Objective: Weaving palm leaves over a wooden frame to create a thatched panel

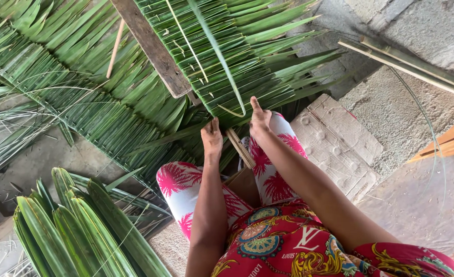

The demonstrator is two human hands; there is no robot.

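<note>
The left hand (212, 137) was curled narrow on the lower edge of a woven palm-leaf panel (227, 56), gripping the leaf ends; the fingers were tucked under, so the exact hold could not be told. The right hand (259, 121), at three o'clock of the left and just beside it, pinched the same edge with its thumb raised toward twelve o'clock. A thin wooden stick (239, 147) lay between the two hands, slanting toward five o'clock. The panel filled the upper middle, lying against a weathered wooden plank (152, 48) that ran from twelve o'clock down toward the hands. A bundle of folded palm leaves (78, 231) lay at eight o'clock, well apart. A flattened cardboard sheet (339, 149) rested at three o'clock on the concrete floor (416, 200).
</note>
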